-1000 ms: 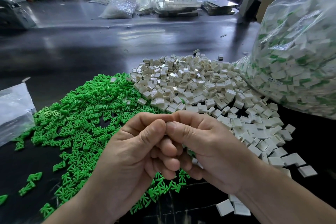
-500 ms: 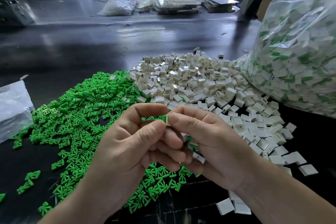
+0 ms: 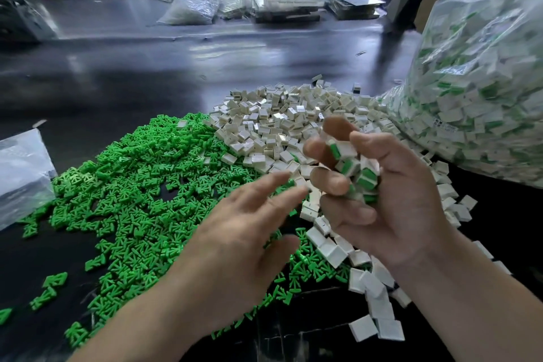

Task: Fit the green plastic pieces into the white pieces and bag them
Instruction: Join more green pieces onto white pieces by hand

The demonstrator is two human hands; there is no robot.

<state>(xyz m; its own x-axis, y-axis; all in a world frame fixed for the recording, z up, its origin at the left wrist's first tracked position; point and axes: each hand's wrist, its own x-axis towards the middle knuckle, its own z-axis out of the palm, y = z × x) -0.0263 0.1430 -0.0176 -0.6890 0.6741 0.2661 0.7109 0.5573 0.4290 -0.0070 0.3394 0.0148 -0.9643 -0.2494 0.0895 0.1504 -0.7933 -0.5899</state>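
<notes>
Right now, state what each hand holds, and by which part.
The right hand holds a bunch of fitted pieces, cupped whole in its curled grip; the left hand holds nothing.

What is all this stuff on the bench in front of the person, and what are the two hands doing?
green pieces: a large loose pile, bright green, left and centre of the table.
white pieces: a large loose pile, white, centre to right, meeting the green pile.
assembled pieces: a handful, white with green inserts, held up over the white pile's near edge.
large bag: one, clear, full of white-and-green pieces, right edge.
small bag: one, clear, left edge; contents unclear.
far bags: several, clear, blurred, at the far side.
table: one, dark and glossy, under everything.
left hand: one, fingers spread, above the green pile, holding nothing.
right hand: one, fingers curled round the assembled pieces.
</notes>
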